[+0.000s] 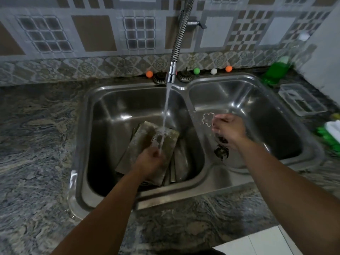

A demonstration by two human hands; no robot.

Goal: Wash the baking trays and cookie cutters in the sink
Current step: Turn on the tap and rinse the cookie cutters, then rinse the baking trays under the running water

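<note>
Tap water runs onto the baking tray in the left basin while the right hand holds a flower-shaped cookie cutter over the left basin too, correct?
Not quite. In the head view the right hand holds the flower-shaped metal cookie cutter over the right basin.

Water from the tap (pixel 171 78) falls onto a tray (pixel 147 148) tilted in the left basin of the sink (pixel 185 192). The left hand (pixel 150 162) rests on the tray under the stream. Over the right basin, the right hand (pixel 228 131) holds a flower-shaped cutter (pixel 207 119).
</note>
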